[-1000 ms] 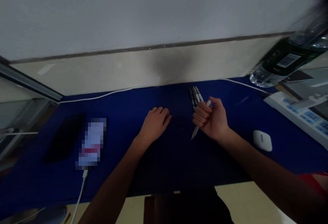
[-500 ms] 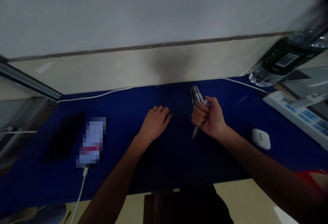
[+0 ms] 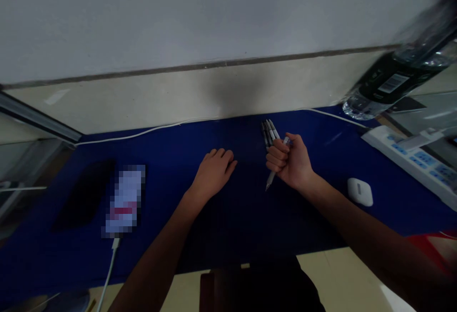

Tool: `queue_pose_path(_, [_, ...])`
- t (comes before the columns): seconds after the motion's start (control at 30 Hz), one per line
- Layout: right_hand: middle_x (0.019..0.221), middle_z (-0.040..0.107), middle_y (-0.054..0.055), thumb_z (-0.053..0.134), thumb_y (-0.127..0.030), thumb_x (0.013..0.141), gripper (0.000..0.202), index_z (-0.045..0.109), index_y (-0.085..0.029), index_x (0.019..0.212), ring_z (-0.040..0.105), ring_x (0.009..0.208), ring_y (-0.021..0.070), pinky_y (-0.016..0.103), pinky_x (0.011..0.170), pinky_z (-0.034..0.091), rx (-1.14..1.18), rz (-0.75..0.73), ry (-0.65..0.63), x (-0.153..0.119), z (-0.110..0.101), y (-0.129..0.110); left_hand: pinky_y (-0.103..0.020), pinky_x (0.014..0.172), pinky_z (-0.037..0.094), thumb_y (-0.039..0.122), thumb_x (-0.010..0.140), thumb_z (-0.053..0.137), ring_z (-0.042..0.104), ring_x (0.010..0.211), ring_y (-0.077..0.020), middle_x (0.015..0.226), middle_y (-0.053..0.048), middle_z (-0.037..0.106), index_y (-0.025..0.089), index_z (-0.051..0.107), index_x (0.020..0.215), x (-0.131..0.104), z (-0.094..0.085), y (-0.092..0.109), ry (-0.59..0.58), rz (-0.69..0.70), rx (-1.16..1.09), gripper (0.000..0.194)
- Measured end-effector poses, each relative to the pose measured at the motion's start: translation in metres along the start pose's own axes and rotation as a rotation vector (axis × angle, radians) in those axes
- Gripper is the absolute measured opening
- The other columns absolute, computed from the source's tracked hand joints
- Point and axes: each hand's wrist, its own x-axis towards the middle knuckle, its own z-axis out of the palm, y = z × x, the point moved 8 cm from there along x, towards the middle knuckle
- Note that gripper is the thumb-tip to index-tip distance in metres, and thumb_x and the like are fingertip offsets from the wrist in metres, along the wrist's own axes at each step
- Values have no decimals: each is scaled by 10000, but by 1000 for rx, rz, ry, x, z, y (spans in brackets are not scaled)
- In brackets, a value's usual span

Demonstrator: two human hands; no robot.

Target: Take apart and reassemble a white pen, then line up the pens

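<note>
My right hand [image 3: 294, 164] is wrapped in a fist around a pen [image 3: 270, 181]. The pen's tip slants down and left below the fingers, and its clear top end pokes out by my thumb. Just behind that fist lies a row of several pens [image 3: 269, 130], side by side, partly covered by the fingers. My left hand [image 3: 213, 173] rests palm down on the blue tabletop [image 3: 246, 221], fingers loosely bent and thumb out to the side, with nothing visible in it.
A phone [image 3: 124, 197] on a white cable and a dark flat object [image 3: 85, 193] lie at left. To the right are a white earbud case [image 3: 360, 192], a power strip [image 3: 410, 159] and a water bottle [image 3: 385, 81]. A wall [image 3: 160, 97] closes the back edge.
The camera view has shifted slightly, so the scene sits a little further left. Both hands keep nearly the same pose, and the pen stays in my right fist.
</note>
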Motion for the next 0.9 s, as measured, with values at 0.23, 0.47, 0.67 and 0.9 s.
queue_pose_path(0.23, [455, 147, -78, 425, -453, 847, 447, 188, -240, 534, 108, 390, 83, 251, 350, 152, 0, -42, 25, 0, -5, -5, -343, 748, 410, 340, 1013, 378, 523, 840, -204, 909, -40, 582, 193, 535, 945, 0, 0, 1, -16, -2, 7, 225])
queue_pose_path(0.47, [454, 151, -77, 420, -471, 857, 461, 184, -241, 534, 105, 393, 83, 254, 352, 151, 12, -50, 30, -2, -2, -6, -345, 756, 408, 340, 1007, 399, 523, 832, -203, 897, -36, 576, 194, 533, 936, 0, 0, 1, -9, 1, 5, 210])
queue_pose_path(0.67, [455, 147, -76, 419, -434, 845, 438, 165, -242, 544, 91, 399, 84, 257, 356, 136, 19, -27, 14, -2, 0, -4, -347, 752, 407, 342, 1006, 394, 520, 839, -209, 911, -43, 577, 194, 534, 935, -1, 0, 0, -8, 1, 12, 216])
queue_pose_path(0.9, [452, 137, -74, 436, -425, 814, 441, 132, -245, 551, 103, 395, 87, 262, 363, 140, 20, -52, -51, -1, 0, -16, -349, 766, 412, 343, 1006, 393, 520, 833, -203, 897, -37, 573, 197, 534, 932, 0, -1, -1, -14, 2, -23, 216])
